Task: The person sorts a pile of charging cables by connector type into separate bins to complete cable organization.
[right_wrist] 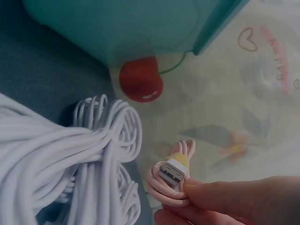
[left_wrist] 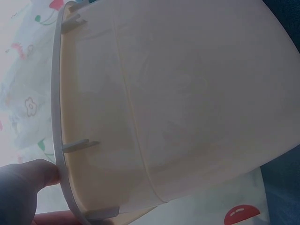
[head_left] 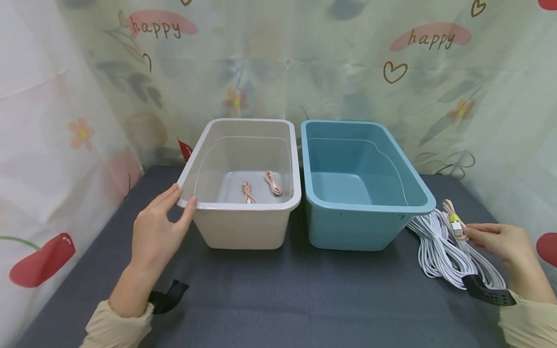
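My left hand (head_left: 158, 227) holds the near left corner of a beige plastic bin (head_left: 243, 227), thumb on its front rim and fingers along its left side. Inside that bin lie two small coiled pink cables, one near the middle (head_left: 246, 192) and one farther right (head_left: 272, 183). At the far right my right hand (head_left: 500, 241) pinches a coiled pink USB cable (right_wrist: 164, 187) between thumb and fingers. A yellow band wraps this coil, and its metal USB plug (right_wrist: 172, 172) faces the wrist camera. Just beside it are bundled white cables (head_left: 444, 251).
A blue bin (head_left: 348, 229) stands right of the beige one, with a narrow gap between them. Dark cloth (head_left: 278, 299) covers the table. Printed curtains (head_left: 278, 72) enclose the back and both sides. Black straps sit at both wrists.
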`<state>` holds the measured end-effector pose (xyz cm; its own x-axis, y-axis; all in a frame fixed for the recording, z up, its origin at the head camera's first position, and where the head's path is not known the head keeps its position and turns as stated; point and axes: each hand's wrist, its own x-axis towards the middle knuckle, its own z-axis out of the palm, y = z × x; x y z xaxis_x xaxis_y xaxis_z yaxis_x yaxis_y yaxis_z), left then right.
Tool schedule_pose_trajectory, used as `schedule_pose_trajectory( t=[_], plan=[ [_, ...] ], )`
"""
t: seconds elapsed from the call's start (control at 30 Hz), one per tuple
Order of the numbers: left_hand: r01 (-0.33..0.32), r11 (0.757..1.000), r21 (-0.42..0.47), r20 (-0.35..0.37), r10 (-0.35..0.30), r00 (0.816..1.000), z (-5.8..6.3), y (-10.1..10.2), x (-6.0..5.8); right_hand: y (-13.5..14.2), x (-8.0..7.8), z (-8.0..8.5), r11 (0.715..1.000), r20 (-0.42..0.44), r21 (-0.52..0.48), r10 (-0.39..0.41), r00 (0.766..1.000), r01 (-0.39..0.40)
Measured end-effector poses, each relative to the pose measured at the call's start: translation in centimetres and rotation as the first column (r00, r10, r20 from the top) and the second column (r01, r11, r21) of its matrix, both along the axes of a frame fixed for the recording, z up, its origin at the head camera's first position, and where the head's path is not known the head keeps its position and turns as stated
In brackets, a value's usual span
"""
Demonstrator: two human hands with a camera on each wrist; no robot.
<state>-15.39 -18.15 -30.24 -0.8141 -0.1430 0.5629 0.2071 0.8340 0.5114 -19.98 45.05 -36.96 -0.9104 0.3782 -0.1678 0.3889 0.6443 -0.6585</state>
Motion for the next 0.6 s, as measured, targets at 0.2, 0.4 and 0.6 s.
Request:
schedule_pose_trajectory(
  t=[0.2,0.4,0.6],
  plan=[
    [0.005,1.0,0.003,-0.008,-0.005,1.0,-0.1,0.0,0.0,-2.6,1.2,2.7,1.0,-0.04,0.013,0.027,0.999,-0.026],
    [0.003,1.0,0.004,-0.011,-0.003,1.0,-0.1,0.0,0.0,-3.3,1.6,4.1,0.992,-0.122,-0.105,0.057,0.991,-0.07],
    [0.0,1.0,0.002,-0.004,0.0,1.0,-0.1,0.0,0.0,-4.2,1.8,5.4,0.981,-0.178,-0.162,0.081,0.981,-0.111]
  ],
)
